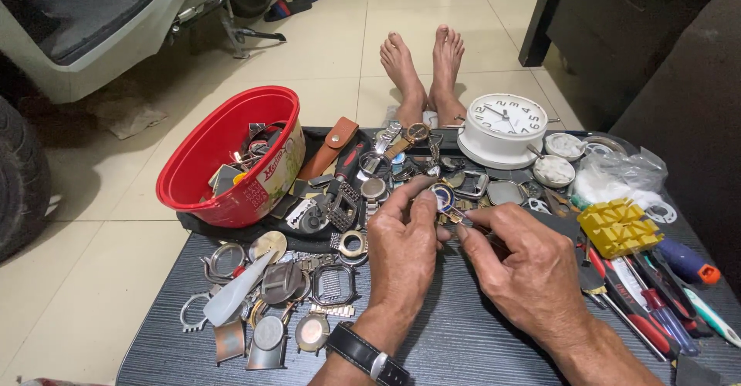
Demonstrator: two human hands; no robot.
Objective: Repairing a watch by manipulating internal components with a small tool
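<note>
The left hand [405,243] pinches a small round watch case [442,198] with a blue face between thumb and fingertips, lifted just above the middle of the dark board [455,340] that carries everything. The right hand [525,266] is closed around a thin tool [463,218] whose tip touches the case's right side; how the fingers sit on it underneath cannot be told. A black strap with a metal buckle [369,355] circles the left wrist. Loose watch parts crowd the space behind and left of the hands: a pile of metal cases and backs [278,301] at the board's near left corner, with a white plastic piece [235,293] lying across them. A red tub [231,154] full of scrap stands at the far left corner. A white round clock [505,127] sits at the far edge, two small white dishes [557,158] just right of it. A yellow plastic block [620,228] lies near the right edge, with screwdrivers [656,309] beside it. Two bare feet [424,69] rest on the tiled floor beyond the board.
</note>
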